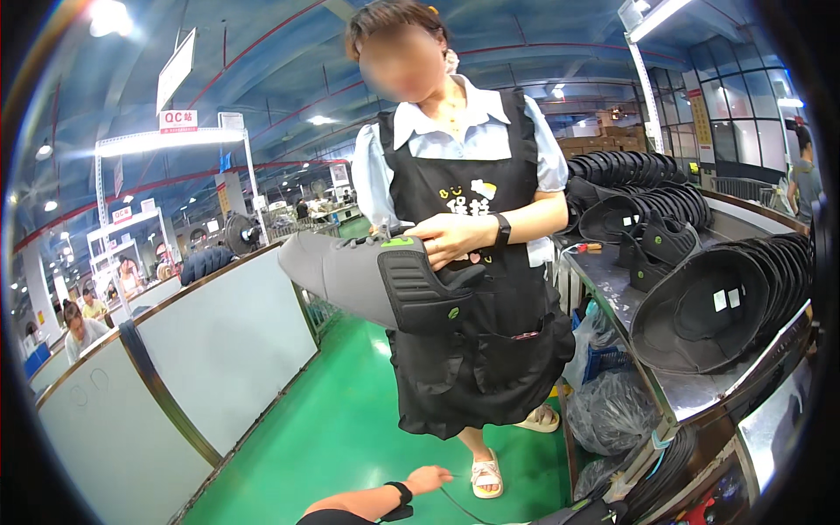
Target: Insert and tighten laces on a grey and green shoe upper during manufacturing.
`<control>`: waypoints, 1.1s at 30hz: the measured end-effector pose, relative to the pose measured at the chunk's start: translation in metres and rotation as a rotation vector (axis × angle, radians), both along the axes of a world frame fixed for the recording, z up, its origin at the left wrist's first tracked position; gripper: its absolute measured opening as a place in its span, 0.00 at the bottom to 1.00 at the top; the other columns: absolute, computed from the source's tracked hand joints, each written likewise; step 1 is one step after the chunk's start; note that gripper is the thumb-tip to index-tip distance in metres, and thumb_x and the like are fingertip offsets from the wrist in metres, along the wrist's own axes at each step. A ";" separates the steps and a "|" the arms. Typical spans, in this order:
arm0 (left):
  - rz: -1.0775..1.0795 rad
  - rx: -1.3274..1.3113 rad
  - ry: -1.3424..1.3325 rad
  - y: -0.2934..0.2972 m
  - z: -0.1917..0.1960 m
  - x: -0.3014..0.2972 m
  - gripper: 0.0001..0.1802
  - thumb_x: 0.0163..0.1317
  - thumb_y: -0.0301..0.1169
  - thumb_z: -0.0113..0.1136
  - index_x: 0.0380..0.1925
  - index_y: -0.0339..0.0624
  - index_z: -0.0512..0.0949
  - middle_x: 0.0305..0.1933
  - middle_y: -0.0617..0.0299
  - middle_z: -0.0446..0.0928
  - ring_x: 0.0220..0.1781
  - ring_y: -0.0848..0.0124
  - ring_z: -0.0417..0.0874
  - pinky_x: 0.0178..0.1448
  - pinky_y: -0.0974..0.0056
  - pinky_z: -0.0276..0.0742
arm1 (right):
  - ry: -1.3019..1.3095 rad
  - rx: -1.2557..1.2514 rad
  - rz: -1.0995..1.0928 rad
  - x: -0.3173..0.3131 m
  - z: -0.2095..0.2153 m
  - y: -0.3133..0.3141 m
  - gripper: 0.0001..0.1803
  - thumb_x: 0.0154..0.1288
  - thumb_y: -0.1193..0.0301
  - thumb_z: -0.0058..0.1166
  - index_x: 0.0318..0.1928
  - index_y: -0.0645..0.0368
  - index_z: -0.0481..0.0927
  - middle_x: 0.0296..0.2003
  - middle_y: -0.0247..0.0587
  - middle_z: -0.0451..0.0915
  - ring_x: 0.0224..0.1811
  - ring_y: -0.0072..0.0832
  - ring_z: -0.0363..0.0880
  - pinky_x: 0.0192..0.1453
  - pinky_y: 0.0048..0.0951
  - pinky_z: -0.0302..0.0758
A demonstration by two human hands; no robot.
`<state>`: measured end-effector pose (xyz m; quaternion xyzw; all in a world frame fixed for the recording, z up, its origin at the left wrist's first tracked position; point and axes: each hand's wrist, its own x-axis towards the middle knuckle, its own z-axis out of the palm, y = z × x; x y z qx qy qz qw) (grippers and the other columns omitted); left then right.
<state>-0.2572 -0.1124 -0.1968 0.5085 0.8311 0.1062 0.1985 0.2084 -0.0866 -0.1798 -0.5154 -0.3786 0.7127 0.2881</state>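
My left hand (429,479), with a black band on its wrist, reaches in from the lower edge above the green floor. Its fingers are pinched on one end of a thin dark cord (461,507), which curves down to the right and out of view. My right hand is not in view. Facing me, a co-worker in a black apron holds up a grey and black shoe upper (350,271) with laces and small green marks. One co-worker hand (451,236) rests on its collar; the other is hidden.
To the right, a metal-topped workbench (604,273) carries nested stacks of black shoe uppers (700,302). Clear plastic bags (612,411) sit beneath it. A white partition (232,324) runs along the left. The co-worker stands close in front on the green floor (350,394).
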 end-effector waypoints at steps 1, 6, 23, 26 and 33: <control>0.000 0.004 -0.008 0.003 0.014 0.022 0.17 0.61 0.44 0.55 0.46 0.54 0.80 0.46 0.65 0.81 0.45 0.64 0.81 0.51 0.59 0.74 | 0.020 -0.023 -0.005 -0.001 -0.003 0.000 0.17 0.66 0.59 0.55 0.26 0.59 0.76 0.17 0.31 0.72 0.19 0.20 0.69 0.24 0.24 0.66; -0.534 0.423 0.607 0.018 0.031 0.079 0.15 0.64 0.43 0.51 0.47 0.59 0.81 0.38 0.64 0.80 0.40 0.62 0.80 0.48 0.56 0.74 | 0.014 -0.055 -0.044 -0.006 0.009 -0.006 0.20 0.65 0.56 0.57 0.24 0.60 0.77 0.15 0.30 0.71 0.17 0.20 0.67 0.23 0.23 0.64; -0.605 0.377 -0.857 0.078 0.014 0.239 0.08 0.59 0.36 0.60 0.33 0.45 0.76 0.30 0.60 0.77 0.34 0.67 0.77 0.39 0.61 0.73 | -0.229 0.028 -0.056 0.001 -0.066 -0.007 0.22 0.63 0.52 0.59 0.25 0.60 0.81 0.18 0.32 0.76 0.19 0.19 0.70 0.25 0.24 0.66; -0.610 0.358 -0.950 0.082 0.008 0.241 0.08 0.59 0.35 0.62 0.32 0.45 0.76 0.30 0.63 0.76 0.34 0.70 0.76 0.39 0.62 0.73 | -0.256 0.042 -0.070 0.000 -0.062 -0.007 0.22 0.62 0.52 0.59 0.26 0.60 0.81 0.18 0.32 0.76 0.20 0.19 0.71 0.25 0.24 0.66; -0.572 0.305 -1.088 0.089 0.007 0.245 0.08 0.61 0.36 0.61 0.31 0.46 0.76 0.29 0.67 0.76 0.33 0.77 0.74 0.38 0.67 0.72 | -0.281 0.023 -0.110 0.009 -0.077 0.005 0.22 0.62 0.52 0.59 0.27 0.60 0.81 0.20 0.32 0.77 0.21 0.19 0.71 0.27 0.23 0.66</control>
